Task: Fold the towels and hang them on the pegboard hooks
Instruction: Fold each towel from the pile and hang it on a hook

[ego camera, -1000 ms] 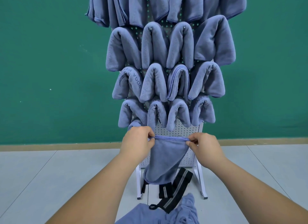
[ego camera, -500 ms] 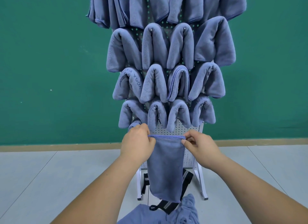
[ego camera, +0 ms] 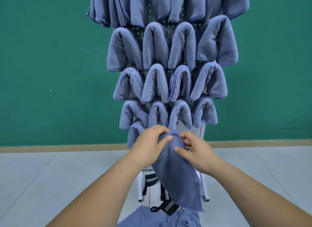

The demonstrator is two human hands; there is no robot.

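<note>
Most hooks on the pegboard (ego camera: 190, 130) already carry folded towels (ego camera: 155, 46), while the left hand (ego camera: 152, 142) and right hand (ego camera: 194, 152) each keep a pinching grip on a half-folded towel (ego camera: 177, 176) hanging low before it, with a heap (ego camera: 152, 218) left below.

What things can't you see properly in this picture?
Head view only:
The top of the pegboard: cut off by the upper edge.
Its lower middle: hidden behind the left hand, the right hand and the towel they grip.
The towel pile at the bottom: cut off by the lower edge.
The lettering on one hung towel: partly folded out of sight.
</note>
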